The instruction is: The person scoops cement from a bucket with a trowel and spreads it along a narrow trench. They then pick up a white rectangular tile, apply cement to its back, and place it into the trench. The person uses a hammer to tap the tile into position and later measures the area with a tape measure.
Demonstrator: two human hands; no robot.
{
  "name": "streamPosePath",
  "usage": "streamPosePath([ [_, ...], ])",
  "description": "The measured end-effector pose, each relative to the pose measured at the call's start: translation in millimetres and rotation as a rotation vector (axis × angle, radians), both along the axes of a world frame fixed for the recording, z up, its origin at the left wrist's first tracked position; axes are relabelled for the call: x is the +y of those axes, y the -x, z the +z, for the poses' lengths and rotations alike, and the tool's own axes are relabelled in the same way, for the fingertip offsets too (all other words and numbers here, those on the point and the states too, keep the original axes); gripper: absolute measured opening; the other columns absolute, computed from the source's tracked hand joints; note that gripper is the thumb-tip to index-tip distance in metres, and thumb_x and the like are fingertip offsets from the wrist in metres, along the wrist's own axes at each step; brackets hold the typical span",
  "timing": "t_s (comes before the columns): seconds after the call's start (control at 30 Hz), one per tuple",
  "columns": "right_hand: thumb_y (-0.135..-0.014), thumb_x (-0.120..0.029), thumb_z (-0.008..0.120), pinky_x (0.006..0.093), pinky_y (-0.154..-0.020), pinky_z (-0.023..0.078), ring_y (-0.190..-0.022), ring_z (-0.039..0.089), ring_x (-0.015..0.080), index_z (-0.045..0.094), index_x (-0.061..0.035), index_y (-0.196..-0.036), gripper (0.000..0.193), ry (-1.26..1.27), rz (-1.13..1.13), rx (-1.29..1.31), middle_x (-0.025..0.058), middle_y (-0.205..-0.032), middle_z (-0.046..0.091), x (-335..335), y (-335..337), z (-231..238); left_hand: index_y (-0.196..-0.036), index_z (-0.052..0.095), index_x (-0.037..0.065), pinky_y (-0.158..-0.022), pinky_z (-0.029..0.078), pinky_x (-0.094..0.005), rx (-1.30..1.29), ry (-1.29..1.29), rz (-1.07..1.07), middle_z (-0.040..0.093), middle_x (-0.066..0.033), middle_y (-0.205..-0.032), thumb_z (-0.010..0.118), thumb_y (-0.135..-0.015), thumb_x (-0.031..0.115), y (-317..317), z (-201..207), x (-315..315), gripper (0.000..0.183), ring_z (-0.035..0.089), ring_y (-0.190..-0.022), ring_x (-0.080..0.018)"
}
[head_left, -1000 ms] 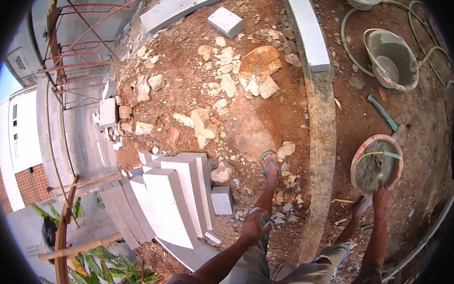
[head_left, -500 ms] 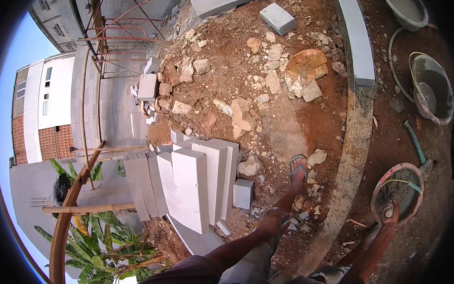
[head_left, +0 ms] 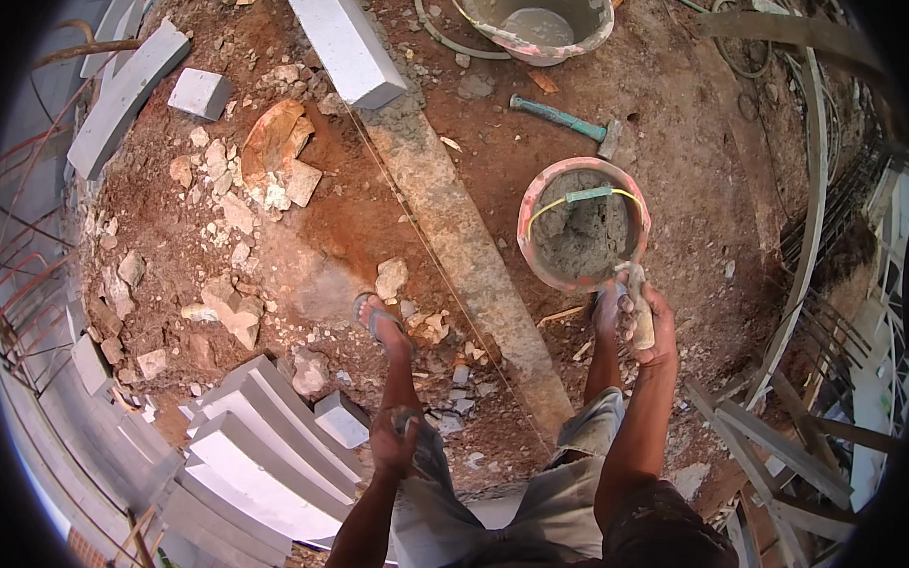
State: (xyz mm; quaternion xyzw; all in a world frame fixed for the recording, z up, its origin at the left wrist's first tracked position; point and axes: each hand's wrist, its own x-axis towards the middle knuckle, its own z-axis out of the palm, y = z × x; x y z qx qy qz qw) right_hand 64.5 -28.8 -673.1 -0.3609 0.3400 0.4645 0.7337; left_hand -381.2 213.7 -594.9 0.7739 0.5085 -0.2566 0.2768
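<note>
My right hand is closed around the pale, mortar-smeared handle of a trowel; its blade cannot be made out. It is just past the near right rim of a reddish bucket with grey mortar inside. The bucket's yellow bail has a green grip and lies across the opening. My left hand rests at my left knee, holding nothing, its fingers partly hidden. Beyond the bucket a hammer with a turquoise handle lies on the dirt.
A concrete strip runs between my feet, with a string along it and a pale block on its far end. Left are rubble and stacked pale blocks. Another bucket stands far ahead. Timber planks lie right.
The view has swung right, bringing the bucket to the centre. My right hand has lifted from inside the bucket with the trowel. My left hand stays by my knee.
</note>
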Motion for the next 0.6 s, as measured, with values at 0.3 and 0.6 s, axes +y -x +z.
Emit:
streamPosePath([
  [0.3, -0.099, -0.05, 0.051, 0.0486, -0.096, 0.047, -0.11, 0.063, 0.0468, 0.057, 0.0049, -0.13, 0.064, 0.96, 1.107, -0.64, 0.0306, -0.108, 0.067, -32, 65, -130, -0.116, 0.06, -0.006, -0.092, 0.048, -0.0529, -0.01, -0.003, 0.039, 0.065, -0.0292, -0.107, 0.074, -0.085, 0.036, 4, -9, -5, 0.054, 0.062, -0.102, -0.0476],
  [0.6, -0.094, -0.05, 0.056, 0.0454, -0.099, 0.047, -0.116, 0.062, 0.0431, 0.057, 0.0006, -0.132, 0.063, 0.981, 1.152, -0.405, 0.028, -0.117, 0.067, 30, 22, -108, -0.118, 0.058, -0.008, -0.092, 0.047, -0.0547, -0.04, 0.088, 0.076, 0.064, -0.0299, -0.109, 0.073, -0.085, 0.038, 29, -13, -11, 0.059, 0.06, -0.103, -0.0487],
])
